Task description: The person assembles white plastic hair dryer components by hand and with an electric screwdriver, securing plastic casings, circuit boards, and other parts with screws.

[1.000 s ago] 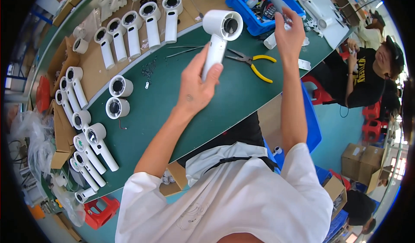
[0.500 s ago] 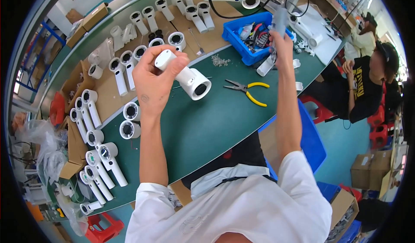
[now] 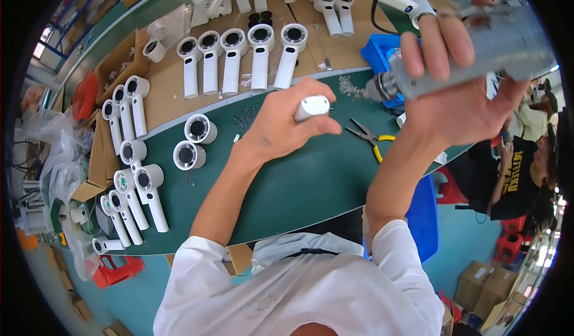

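My left hand (image 3: 281, 121) is closed around a white handheld fan (image 3: 313, 107), whose handle end points up at me. Its round head is hidden behind the hand. My right hand (image 3: 445, 106) grips a grey electric screwdriver (image 3: 496, 49), raised close to the camera and lying nearly level. Its tip points left, above and to the right of the fan's end and apart from it. Below the tip, on the green mat, sits a pile of small screws (image 3: 349, 87). Yellow-handled pliers (image 3: 372, 137) lie between my two forearms.
Finished-looking white fans (image 3: 232, 61) stand in rows on cardboard at the back, and more (image 3: 148, 198) lie at the left. Two loose fan heads (image 3: 200, 129) rest left of my left hand. A blue bin (image 3: 376, 52) is partly behind the screwdriver. Another person (image 3: 520, 174) sits at the right.
The screwdriver has come up from beside the blue bin, leftward and nearer the camera. My left hand has turned the fan so its handle end faces up. The whole view has shifted.
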`<state>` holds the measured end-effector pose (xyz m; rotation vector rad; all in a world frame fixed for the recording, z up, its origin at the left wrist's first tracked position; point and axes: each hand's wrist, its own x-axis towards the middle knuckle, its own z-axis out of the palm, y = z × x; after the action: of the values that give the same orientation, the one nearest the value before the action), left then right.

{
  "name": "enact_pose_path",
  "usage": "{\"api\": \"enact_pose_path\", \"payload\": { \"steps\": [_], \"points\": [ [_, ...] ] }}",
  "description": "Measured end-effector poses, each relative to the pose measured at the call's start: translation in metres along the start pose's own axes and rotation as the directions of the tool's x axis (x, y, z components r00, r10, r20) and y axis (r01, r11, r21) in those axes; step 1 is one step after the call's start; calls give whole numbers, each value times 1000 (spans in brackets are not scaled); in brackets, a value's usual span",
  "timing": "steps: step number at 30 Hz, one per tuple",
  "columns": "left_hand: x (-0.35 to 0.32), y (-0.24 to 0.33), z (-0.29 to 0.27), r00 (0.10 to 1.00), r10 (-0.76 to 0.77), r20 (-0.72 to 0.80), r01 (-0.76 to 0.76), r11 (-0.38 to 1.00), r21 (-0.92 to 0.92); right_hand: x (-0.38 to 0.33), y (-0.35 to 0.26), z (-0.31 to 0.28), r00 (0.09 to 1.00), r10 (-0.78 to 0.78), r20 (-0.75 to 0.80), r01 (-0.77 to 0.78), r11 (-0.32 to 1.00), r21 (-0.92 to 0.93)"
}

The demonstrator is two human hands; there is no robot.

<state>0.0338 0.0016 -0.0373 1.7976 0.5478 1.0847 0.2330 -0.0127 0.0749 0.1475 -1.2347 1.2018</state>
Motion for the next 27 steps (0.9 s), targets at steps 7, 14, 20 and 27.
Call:
{"api": "enact_pose_path", "payload": {
  "steps": [7,14,20,27],
  "points": [
    [2,0,0,994,111,-5,-109,987,115,-6,23,22,966,-54,-251,57,998,3],
    [3,5,-1,986,165,-14,-161,975,155,-3,31,15,974,-70,-218,66,997,-26],
    [1,7,-2,986,163,-40,-155,975,160,-2,38,18,971,-67,-230,68,998,-4],
    [0,13,-2,994,107,-37,-96,971,220,4,30,-16,992,82,99,-57,970,-238]
  ]
}}
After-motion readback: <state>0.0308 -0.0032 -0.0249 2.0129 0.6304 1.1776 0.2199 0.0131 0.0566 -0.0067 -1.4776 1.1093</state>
